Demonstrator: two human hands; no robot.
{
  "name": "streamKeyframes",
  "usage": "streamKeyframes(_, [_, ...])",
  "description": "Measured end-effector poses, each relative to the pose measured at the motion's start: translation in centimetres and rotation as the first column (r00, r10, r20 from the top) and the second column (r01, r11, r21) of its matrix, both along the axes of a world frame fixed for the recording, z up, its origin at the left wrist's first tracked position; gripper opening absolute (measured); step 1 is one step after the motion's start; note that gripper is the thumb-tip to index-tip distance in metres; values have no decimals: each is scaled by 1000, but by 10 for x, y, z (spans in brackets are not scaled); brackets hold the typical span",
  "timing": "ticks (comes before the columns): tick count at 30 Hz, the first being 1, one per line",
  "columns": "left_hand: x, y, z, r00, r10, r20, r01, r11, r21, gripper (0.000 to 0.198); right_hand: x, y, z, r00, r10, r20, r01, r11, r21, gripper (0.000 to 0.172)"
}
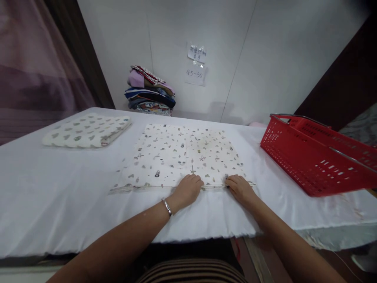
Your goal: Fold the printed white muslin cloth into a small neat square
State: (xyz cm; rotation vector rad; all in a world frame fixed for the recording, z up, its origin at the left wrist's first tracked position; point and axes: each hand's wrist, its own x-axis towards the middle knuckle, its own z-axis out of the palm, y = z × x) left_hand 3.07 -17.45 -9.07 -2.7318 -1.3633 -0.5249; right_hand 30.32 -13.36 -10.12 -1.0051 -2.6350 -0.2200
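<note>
A white cloth (173, 153) with small grey and green prints lies folded in layers in front of me. Along its near edge, my left hand (189, 189) is closed, fingers curled over the layers about the middle. Farther right on the same edge, my right hand (240, 190) pinches the cloth near its right corner. The near edges of the layers show to the left of my left hand, slightly uneven. Both thumbs are mostly hidden.
A folded white cloth with grey-green prints (88, 130) sits at the left on the white-covered table (73, 196). At the right stands a red plastic basket (312, 157). A stack of folded fabrics (151, 92) is by the back wall, where paper notes (196, 74) hang.
</note>
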Motion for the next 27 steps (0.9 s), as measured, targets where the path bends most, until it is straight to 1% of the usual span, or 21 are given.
streamKeyframes(4, [0,-2,2,1000,15,-4,-15,999,-40,17,-2,1,0,1000,16,-21,-17,1000,-18,25])
streamKeyframes(6, [-1,-4,4,1000,5,2,-5,999,-43,12,-3,-1,-1,999,15,-39,-16,999,-28,26])
streamKeyframes(8, [-1,-5,6,1000,-5,27,7,999,-50,6,0,-4,-1,996,14,-94,-17,999,-30,28])
streamKeyframes(10, [-2,-5,7,999,-4,47,6,998,-59,6,8,-7,1,983,9,-183,-17,999,-42,31])
streamKeyframes(11, [-2,-5,6,999,3,45,0,998,-61,7,15,-9,3,971,-14,-237,-1,998,-66,31])
streamKeyframes(12, [-2,-4,6,999,8,37,-5,998,-59,8,23,-10,5,951,-74,-300,42,993,-113,31])
streamKeyframes(13, [-2,-3,5,1000,10,28,-9,999,-52,10,32,-11,9,908,-193,-372,124,972,-202,29])
streamKeyframes(14, [-1,-2,3,1000,9,19,-8,999,-44,12,42,-11,13,830,-355,-430,226,919,-322,26])
streamKeyframes(15, [-1,-1,2,1000,6,14,-5,999,-37,14,52,-11,18,720,-522,-458,319,834,-450,22])
streamKeyframes(16, [-1,0,0,1000,3,16,-3,999,-32,17,60,-10,23,598,-663,-450,384,730,-566,18])
streamKeyframes(17, [-1,1,-1,1000,0,22,1,1000,-30,19,67,-9,27,495,-764,-415,417,628,-657,16])
streamKeyframes(18, [-1,1,-2,999,-2,32,3,1000,-29,21,73,-8,31,428,-824,-371,429,546,-720,16])
streamKeyframes(19, [-1,2,-3,999,-3,40,4,1000,-29,22,76,-7,33,402,-855,-326,427,490,-760,18])
streamKeyframes(23, [-1,2,-4,999,-10,30,10,1000,-20,22,76,1,35,390,-906,-167,382,324,-865,30])
streamKeyframes(25, [-1,2,-4,1000,-2,4,2,1000,-19,21,72,7,37,393,-912,-117,371,274,-888,31])
streamKeyframes(27, [-1,2,-4,1000,8,-10,-8,1000,-20,19,70,14,40,399,-913,-88,368,247,-897,31])
